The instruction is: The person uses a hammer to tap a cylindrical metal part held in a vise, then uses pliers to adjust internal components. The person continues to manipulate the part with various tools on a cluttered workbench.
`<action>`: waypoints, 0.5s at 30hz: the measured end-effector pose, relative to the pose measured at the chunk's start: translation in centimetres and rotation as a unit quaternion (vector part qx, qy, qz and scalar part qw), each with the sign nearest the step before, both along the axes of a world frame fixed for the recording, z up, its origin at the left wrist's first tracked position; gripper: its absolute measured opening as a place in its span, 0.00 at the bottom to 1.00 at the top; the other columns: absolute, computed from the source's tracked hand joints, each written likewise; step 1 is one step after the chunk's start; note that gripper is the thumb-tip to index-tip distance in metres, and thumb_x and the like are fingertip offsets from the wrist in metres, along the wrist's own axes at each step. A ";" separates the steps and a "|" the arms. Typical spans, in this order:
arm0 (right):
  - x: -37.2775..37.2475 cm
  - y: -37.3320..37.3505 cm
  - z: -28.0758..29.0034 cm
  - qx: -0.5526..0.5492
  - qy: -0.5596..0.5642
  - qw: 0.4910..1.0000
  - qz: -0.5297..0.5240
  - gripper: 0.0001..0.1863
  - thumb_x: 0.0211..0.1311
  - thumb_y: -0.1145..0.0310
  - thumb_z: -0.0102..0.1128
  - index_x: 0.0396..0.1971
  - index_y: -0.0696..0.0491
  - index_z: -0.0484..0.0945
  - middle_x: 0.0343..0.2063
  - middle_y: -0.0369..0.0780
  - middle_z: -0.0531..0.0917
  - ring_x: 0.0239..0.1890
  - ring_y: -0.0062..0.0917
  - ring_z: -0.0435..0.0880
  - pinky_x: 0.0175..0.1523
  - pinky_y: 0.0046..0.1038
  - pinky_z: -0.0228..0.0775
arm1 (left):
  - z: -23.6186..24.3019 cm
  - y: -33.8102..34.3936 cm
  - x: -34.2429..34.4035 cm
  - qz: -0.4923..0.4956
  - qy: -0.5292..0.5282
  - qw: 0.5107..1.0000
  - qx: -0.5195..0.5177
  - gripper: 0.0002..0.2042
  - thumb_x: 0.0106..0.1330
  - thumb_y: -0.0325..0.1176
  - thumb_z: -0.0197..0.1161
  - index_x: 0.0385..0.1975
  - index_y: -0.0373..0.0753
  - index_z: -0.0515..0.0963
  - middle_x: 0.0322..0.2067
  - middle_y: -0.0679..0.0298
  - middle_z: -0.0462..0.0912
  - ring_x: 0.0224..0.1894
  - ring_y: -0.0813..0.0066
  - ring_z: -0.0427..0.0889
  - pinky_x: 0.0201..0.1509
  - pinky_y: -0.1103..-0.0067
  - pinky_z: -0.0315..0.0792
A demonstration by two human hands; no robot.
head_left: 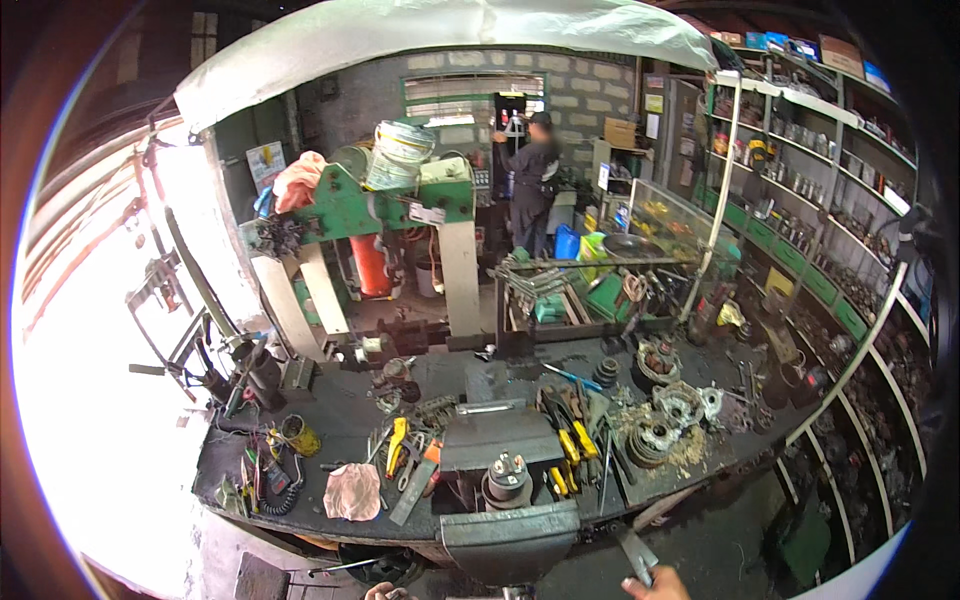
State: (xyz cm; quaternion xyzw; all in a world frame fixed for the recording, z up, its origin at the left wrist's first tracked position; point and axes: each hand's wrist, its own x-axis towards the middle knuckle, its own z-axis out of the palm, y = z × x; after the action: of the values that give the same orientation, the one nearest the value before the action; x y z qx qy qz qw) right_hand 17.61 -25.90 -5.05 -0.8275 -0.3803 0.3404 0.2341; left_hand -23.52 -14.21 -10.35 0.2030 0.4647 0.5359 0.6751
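A bench vise (510,540) stands at the bench's front edge. Upright between its jaws is a round metal part (507,482) with bright bits on top. At the lower edge, right of the vise, my right hand (660,584) is closed on a flat grey metal bar (636,556) that points up toward the bench. Only the fingertips of my left hand (382,592) show at the bottom, left of the vise. They look curled, with something greyish beside them that I cannot make out.
The dark workbench (330,400) carries yellow-handled tools (397,445), a pink cloth (352,492) and greasy metal housings (680,405). Behind it stands a green press frame (400,212). A person (532,185) in dark clothes stands at the back. Parts shelves (800,150) line the right.
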 end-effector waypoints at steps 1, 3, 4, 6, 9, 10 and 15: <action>-0.7 0.3 -1.3 0.041 0.006 0.999 -0.014 0.17 0.68 0.56 0.68 0.34 0.57 0.82 0.24 0.45 0.82 0.30 0.36 0.81 0.39 0.40 0.73 | 0.3 0.6 0.4 0.011 0.027 1.000 0.006 0.16 0.79 0.40 0.59 0.59 0.40 0.75 0.43 0.62 0.84 0.39 0.73 0.84 0.36 0.77 0.80; -1.2 1.2 -2.6 0.069 0.063 0.994 -0.048 0.17 0.67 0.57 0.70 0.31 0.57 0.81 0.19 0.39 0.79 0.24 0.28 0.76 0.32 0.38 0.69 | 1.0 1.5 1.3 0.055 0.019 0.998 -0.030 0.16 0.77 0.36 0.62 0.60 0.40 0.74 0.43 0.64 0.84 0.38 0.73 0.83 0.31 0.79 0.78; -1.1 2.0 -2.7 0.075 0.070 0.993 -0.050 0.17 0.67 0.58 0.70 0.30 0.57 0.80 0.19 0.38 0.78 0.23 0.26 0.75 0.31 0.37 0.68 | 1.4 1.9 1.5 0.024 -0.023 0.999 -0.026 0.19 0.74 0.32 0.65 0.62 0.41 0.74 0.44 0.63 0.84 0.38 0.71 0.85 0.30 0.78 0.79; -0.5 3.7 -1.8 0.081 0.081 0.992 -0.054 0.16 0.67 0.59 0.70 0.29 0.57 0.79 0.18 0.35 0.77 0.22 0.23 0.74 0.29 0.36 0.66 | 2.0 2.8 1.9 -0.013 -0.046 0.999 -0.020 0.22 0.68 0.23 0.66 0.62 0.41 0.74 0.44 0.63 0.84 0.37 0.70 0.86 0.31 0.78 0.81; 1.2 6.5 1.3 0.148 0.134 0.980 -0.029 0.14 0.67 0.63 0.70 0.28 0.56 0.79 0.17 0.32 0.75 0.19 0.19 0.70 0.25 0.32 0.61 | 3.1 3.2 3.1 -0.058 0.240 0.969 0.030 0.27 0.61 0.15 0.64 0.62 0.40 0.74 0.44 0.62 0.84 0.36 0.71 0.87 0.32 0.78 0.83; 1.8 7.8 2.5 0.159 0.160 0.974 -0.009 0.12 0.68 0.64 0.69 0.29 0.56 0.80 0.17 0.31 0.75 0.18 0.18 0.69 0.23 0.31 0.60 | 3.6 3.3 3.6 -0.045 0.232 0.971 0.049 0.28 0.57 0.13 0.62 0.60 0.40 0.76 0.42 0.64 0.84 0.39 0.73 0.87 0.33 0.77 0.84; 3.3 11.3 8.0 0.187 0.318 0.925 0.088 0.07 0.69 0.69 0.68 0.41 0.54 0.79 0.17 0.29 0.75 0.14 0.14 0.70 0.19 0.22 0.57 | 7.6 4.2 3.1 -0.063 0.333 0.938 0.072 0.33 0.46 0.15 0.62 0.59 0.36 0.79 0.49 0.62 0.85 0.51 0.73 0.85 0.57 0.75 0.80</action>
State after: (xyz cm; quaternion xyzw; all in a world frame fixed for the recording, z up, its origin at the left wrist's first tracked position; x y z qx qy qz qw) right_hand 20.86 -14.60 2.94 -0.5801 -0.4144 0.5271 0.4624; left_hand -20.38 -10.03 -2.72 0.4470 0.6093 0.4258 0.4977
